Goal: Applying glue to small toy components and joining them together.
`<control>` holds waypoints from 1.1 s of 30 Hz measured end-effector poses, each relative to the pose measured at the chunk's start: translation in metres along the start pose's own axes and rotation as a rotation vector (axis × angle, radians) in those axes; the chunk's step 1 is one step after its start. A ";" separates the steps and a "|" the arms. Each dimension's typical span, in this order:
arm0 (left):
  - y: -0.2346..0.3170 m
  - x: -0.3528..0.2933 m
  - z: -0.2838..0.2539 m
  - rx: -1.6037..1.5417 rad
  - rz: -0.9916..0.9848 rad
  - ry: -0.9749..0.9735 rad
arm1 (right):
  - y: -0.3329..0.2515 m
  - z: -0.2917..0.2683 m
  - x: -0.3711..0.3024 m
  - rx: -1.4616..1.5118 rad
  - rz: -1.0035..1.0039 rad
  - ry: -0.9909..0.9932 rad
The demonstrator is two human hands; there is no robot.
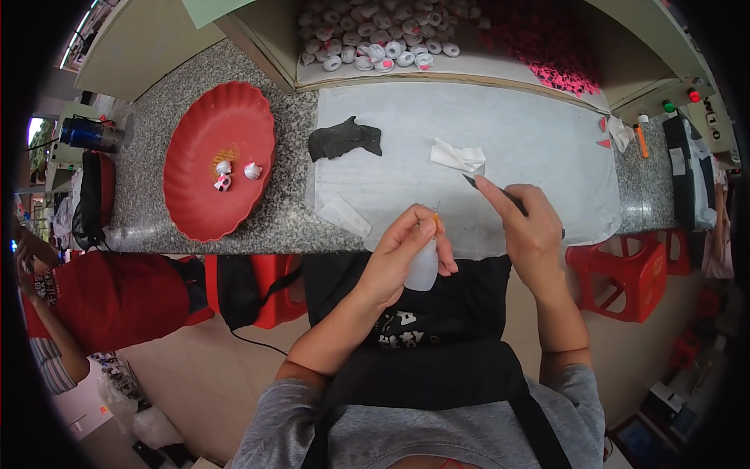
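My left hand is closed round a small translucent white squeeze bottle with an orange needle tip pointing up. Between the fingers of my right hand is a slim dark pointed tool; its exact kind is partly hidden by the fingers. The tool's tip points away to the left, close to a crumpled white tissue on the white sheet. A dark grey cloth lies farther left on that sheet.
A red scalloped tray with three small white figures stands left. Behind is a shelf holding many white round pieces and pink-and-black pieces. An orange marker is at right. Red stools flank me; another person sits left.
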State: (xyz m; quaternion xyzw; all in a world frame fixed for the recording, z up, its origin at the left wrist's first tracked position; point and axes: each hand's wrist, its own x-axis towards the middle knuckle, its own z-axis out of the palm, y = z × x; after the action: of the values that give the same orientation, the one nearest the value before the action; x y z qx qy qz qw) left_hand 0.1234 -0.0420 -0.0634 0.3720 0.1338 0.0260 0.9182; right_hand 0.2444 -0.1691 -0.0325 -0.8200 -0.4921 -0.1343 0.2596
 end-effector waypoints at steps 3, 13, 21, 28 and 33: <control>0.000 0.002 0.002 -0.013 -0.038 0.023 | -0.009 -0.005 -0.003 0.100 -0.180 -0.083; -0.005 0.004 0.000 0.134 0.037 0.005 | 0.001 -0.001 -0.008 0.069 -0.095 0.015; 0.000 -0.001 0.007 0.153 -0.042 0.026 | 0.007 0.002 -0.011 0.066 0.002 0.068; 0.001 -0.001 0.008 0.082 -0.057 0.014 | 0.009 0.004 -0.021 0.101 -0.050 0.067; 0.000 -0.002 0.007 -0.006 -0.085 -0.010 | -0.004 -0.002 -0.019 0.151 -0.129 0.001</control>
State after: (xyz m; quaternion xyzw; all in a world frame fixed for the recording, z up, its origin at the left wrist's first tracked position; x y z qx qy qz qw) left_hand 0.1234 -0.0469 -0.0579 0.3632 0.1447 -0.0146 0.9203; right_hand 0.2316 -0.1828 -0.0388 -0.7646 -0.5527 -0.1138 0.3114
